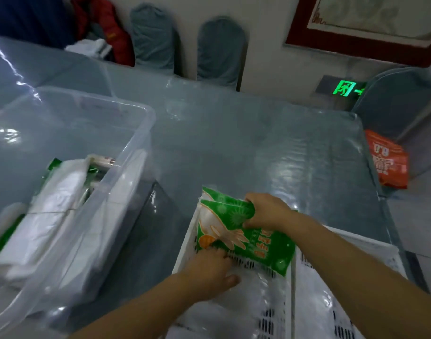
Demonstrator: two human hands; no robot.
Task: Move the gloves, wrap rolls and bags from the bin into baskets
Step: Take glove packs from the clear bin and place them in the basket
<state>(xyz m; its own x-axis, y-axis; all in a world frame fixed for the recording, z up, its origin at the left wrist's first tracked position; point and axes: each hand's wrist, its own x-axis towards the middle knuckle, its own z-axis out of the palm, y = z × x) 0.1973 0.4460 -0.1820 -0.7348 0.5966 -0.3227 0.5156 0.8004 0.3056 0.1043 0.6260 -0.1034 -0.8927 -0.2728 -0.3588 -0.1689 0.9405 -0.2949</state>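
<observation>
Green glove packs (265, 245) lie stacked in a white slotted basket (185, 250) at the near centre of the table. My right hand (265, 211) grips the far end of the top pack. My left hand (209, 267) holds the near edge of the packs, fingers curled under them. A second white basket (332, 285) stands directly to the right, under my right forearm. A clear plastic bin (126, 182) on the left holds white bags (57, 216), green packs and boxed rolls (104, 162).
The table (234, 143) has a glossy clear cover. An orange bag (388, 162) sits beyond its right edge. Covered chairs (219, 50) line the far wall, with red clothing (106, 28) piled at the back left.
</observation>
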